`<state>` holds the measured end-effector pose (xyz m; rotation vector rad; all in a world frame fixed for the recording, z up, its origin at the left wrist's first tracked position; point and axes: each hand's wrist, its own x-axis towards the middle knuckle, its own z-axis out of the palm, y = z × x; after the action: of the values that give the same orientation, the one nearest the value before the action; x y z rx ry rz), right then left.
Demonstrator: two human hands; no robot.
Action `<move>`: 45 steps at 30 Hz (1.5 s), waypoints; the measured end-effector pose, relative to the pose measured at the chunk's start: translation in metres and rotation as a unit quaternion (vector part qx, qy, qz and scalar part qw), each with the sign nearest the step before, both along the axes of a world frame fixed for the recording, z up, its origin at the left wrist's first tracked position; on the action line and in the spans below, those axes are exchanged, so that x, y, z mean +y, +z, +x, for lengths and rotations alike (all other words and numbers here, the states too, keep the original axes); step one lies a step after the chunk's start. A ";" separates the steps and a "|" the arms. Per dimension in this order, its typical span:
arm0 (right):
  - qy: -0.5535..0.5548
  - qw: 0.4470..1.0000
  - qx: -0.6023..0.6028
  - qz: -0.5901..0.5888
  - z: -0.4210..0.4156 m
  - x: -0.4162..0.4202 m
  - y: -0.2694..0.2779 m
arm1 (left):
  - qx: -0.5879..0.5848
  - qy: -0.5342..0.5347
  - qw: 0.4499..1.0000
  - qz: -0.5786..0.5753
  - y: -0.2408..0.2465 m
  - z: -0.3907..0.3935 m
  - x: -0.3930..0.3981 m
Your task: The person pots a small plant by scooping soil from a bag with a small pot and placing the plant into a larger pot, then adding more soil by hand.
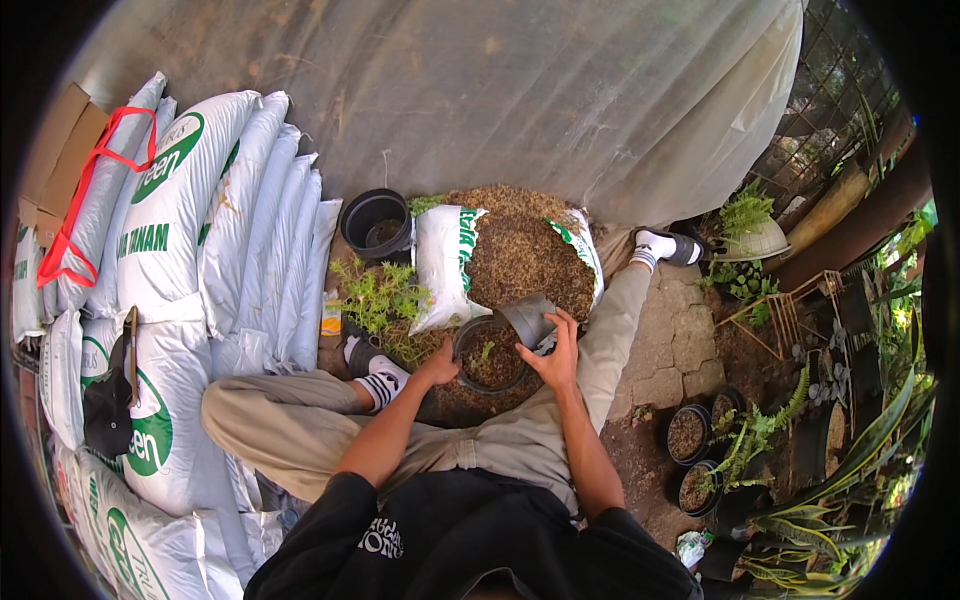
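Note:
Between my legs stands a black plastic plant pot (pixel 491 386) filled with brown potting mix (pixel 504 366). A small green seedling (pixel 486 352) shows in the middle of it. My left hand (pixel 439 365) grips this pot by the left side of its rim. Tilted over the far right of the pot is a smaller dark plastic pot (pixel 527 319), held by my right hand (pixel 555 352) with thumb and fingers around its edge. The inside of the smaller pot is hidden. Just beyond lies a torn white sack (pixel 442 259) with loose growing medium (pixel 525 240) spilling out.
Full white sacks (pixel 180 195) are stacked on the left, a black cap (pixel 109 412) on them. An empty black pot (pixel 376 223) and a leafy plant (pixel 379 296) stand left of the torn sack. Filled pots (pixel 688 435) and ferns line the right. Plastic sheeting (pixel 465 97) hangs ahead.

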<state>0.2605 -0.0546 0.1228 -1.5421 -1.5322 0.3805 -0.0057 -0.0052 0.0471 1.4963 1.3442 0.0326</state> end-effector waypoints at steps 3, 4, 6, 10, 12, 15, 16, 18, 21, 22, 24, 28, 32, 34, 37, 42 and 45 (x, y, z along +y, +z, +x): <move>-0.024 0.998 0.044 0.033 -0.002 0.002 0.004 | -0.004 0.011 1.000 0.010 -0.003 -0.001 -0.001; -0.036 0.996 0.078 0.022 0.000 0.003 -0.001 | -0.005 0.017 1.000 0.016 -0.004 0.001 -0.001; -0.056 0.988 0.146 0.002 0.003 0.006 -0.022 | 0.006 -0.016 0.994 0.109 -0.028 -0.008 0.004; -0.126 0.917 0.377 -0.035 0.012 0.012 -0.032 | -0.015 0.028 0.984 0.175 -0.026 -0.010 0.010; -0.154 0.894 0.422 -0.003 0.024 0.017 -0.050 | 0.011 0.027 0.996 0.087 0.005 -0.004 0.014; -0.181 0.873 0.452 -0.002 0.023 0.020 -0.048 | 0.064 -0.004 0.994 0.091 0.005 -0.009 0.008; -0.187 0.871 0.454 -0.005 0.020 0.020 -0.042 | 0.084 -0.021 0.990 0.115 0.002 -0.012 0.007; -0.199 0.872 0.448 -0.011 0.019 0.020 -0.038 | 0.087 -0.049 0.995 0.018 0.017 -0.004 0.003; -0.201 0.896 0.395 -0.022 0.026 0.029 -0.049 | 0.054 -0.038 0.998 -0.012 0.012 0.003 -0.005; -0.205 0.912 0.355 -0.023 0.032 0.036 -0.057 | 0.045 -0.035 0.998 -0.017 0.008 0.004 -0.005; -0.213 0.939 0.269 -0.029 0.035 0.046 -0.060 | 0.033 -0.030 0.999 -0.025 0.003 0.001 -0.003; -0.223 0.970 0.093 -0.009 0.031 0.074 -0.048 | 0.013 -0.027 0.999 -0.039 0.002 -0.003 -0.002; -0.231 0.968 -0.042 -0.090 0.019 0.102 -0.055 | -0.017 -0.013 0.999 -0.038 -0.014 -0.006 -0.002; -0.214 0.960 -0.061 -0.171 0.007 0.115 -0.062 | -0.016 -0.008 0.999 -0.033 -0.012 -0.005 -0.003; -0.213 0.954 -0.062 -0.202 -0.021 0.128 -0.068 | -0.007 -0.013 0.999 -0.049 -0.004 -0.003 -0.002; -0.174 0.960 -0.057 -0.212 -0.072 0.149 -0.054 | -0.045 0.001 0.999 -0.005 -0.035 -0.010 -0.003; -0.159 0.950 0.015 -0.269 -0.068 0.158 -0.048 | -0.057 0.004 0.998 -0.031 -0.028 -0.013 -0.002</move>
<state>0.1921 0.1032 0.0750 -2.1576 -1.1762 0.6677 -0.0190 -0.0071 0.0188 1.4151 1.2482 0.0797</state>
